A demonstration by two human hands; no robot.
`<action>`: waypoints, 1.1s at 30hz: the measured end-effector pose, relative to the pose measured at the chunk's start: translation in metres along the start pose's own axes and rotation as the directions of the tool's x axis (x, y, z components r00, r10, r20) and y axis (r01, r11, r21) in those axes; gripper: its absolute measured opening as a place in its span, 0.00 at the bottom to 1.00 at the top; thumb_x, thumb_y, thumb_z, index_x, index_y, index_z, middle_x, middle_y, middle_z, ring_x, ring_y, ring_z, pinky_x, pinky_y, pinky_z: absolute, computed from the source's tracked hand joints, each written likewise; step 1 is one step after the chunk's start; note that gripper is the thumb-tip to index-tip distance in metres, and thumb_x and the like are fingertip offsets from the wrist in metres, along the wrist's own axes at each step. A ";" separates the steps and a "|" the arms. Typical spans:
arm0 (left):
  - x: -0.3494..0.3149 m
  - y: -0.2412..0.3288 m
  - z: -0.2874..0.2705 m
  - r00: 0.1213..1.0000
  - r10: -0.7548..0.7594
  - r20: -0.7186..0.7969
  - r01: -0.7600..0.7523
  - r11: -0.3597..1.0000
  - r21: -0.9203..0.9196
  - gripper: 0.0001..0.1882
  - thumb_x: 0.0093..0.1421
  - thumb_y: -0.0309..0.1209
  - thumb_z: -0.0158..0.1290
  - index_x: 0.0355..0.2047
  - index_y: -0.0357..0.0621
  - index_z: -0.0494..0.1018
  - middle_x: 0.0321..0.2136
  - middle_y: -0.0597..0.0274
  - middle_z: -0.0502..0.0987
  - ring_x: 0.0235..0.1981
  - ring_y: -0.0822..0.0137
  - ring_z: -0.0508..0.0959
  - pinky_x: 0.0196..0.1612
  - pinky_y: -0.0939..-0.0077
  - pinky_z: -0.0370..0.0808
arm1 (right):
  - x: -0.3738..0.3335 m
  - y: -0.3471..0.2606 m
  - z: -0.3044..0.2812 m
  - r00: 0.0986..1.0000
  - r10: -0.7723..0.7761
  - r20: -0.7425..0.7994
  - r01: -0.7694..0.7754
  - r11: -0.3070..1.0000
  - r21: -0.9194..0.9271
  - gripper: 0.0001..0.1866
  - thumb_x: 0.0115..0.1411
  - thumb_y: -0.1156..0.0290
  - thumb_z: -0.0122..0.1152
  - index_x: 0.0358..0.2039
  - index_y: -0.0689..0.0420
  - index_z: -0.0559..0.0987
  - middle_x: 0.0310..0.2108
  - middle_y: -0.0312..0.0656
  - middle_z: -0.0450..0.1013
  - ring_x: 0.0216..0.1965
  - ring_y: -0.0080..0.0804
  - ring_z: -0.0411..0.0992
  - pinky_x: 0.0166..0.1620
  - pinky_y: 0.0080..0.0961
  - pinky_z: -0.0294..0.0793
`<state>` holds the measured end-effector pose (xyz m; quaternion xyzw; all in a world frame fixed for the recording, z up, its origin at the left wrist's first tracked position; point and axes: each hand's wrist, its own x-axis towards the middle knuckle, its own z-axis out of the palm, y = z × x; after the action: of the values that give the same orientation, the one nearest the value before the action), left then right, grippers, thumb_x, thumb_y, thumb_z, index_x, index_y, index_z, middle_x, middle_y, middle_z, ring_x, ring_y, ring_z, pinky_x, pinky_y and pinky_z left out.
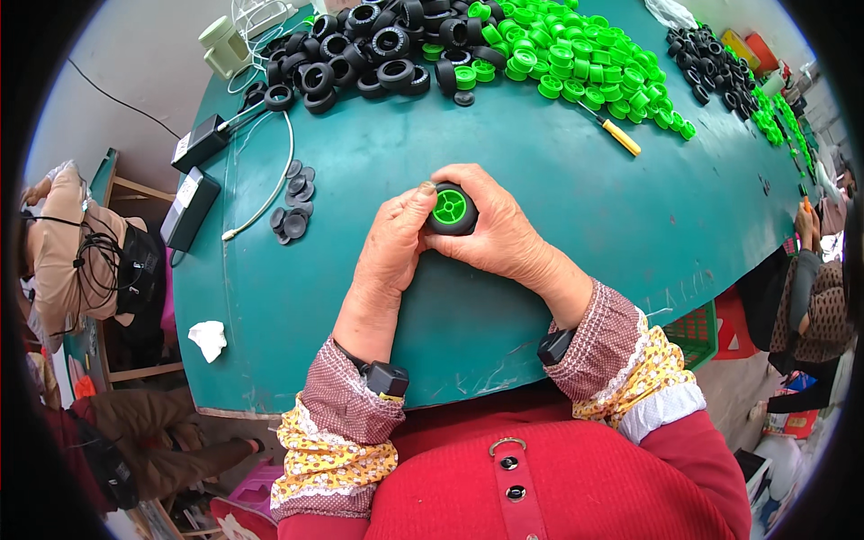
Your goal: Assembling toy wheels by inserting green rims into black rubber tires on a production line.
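Observation:
Between my two hands, above the middle of the green table, is a small toy wheel (452,210): a black tyre around a bright green spoked hub, hub face up. My left hand (396,229) grips its left side, with the thumb at the tyre's upper left edge. Around the top and right side curls my right hand (499,225), its fingers wrapped over the tyre. The underside of the wheel is hidden. Beyond my hands lie a heap of black tyres (390,43) and a heap of green wheel hubs (585,54).
A screwdriver with a yellow handle (621,139) lies by the hubs. At left are black discs (294,224), two black power adapters (192,209), a white cable (290,148), crumpled white tissue (208,340) and a lidded cup (223,47). Other people sit left and right.

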<state>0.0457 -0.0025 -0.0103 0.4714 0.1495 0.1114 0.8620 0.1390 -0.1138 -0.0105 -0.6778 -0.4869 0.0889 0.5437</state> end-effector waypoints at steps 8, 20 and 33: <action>0.002 -0.007 -0.003 0.998 0.042 -0.035 -0.045 0.996 -0.079 0.14 0.61 0.35 0.44 0.37 0.36 0.69 0.32 0.62 0.73 0.33 0.71 0.75 0.36 0.79 0.73 | -0.002 -0.013 0.003 0.989 0.142 0.039 -0.146 0.981 0.125 0.27 0.41 0.70 0.67 0.41 0.58 0.66 0.35 0.46 0.69 0.36 0.37 0.71 0.40 0.28 0.70; 0.003 -0.002 -0.008 1.000 0.008 0.027 -0.009 1.000 0.021 0.16 0.58 0.33 0.48 0.41 0.33 0.68 0.33 0.62 0.74 0.31 0.75 0.75 0.35 0.82 0.73 | -0.002 0.001 0.002 0.991 0.131 -0.022 -0.131 0.991 0.009 0.35 0.41 0.70 0.65 0.50 0.60 0.61 0.39 0.50 0.68 0.40 0.43 0.69 0.44 0.30 0.69; 0.005 -0.001 -0.010 0.999 0.018 -0.044 -0.013 0.993 0.114 0.20 0.60 0.41 0.45 0.43 0.35 0.65 0.27 0.55 0.75 0.24 0.69 0.77 0.26 0.86 0.71 | -0.013 -0.001 -0.037 0.974 0.212 -0.080 -0.215 0.976 -0.035 0.25 0.41 0.65 0.68 0.38 0.59 0.68 0.28 0.44 0.71 0.31 0.29 0.72 0.35 0.25 0.71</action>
<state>0.0463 0.0061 -0.0172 0.5181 0.1713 0.1202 0.8293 0.1556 -0.1471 -0.0003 -0.7407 -0.3921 0.1106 0.5342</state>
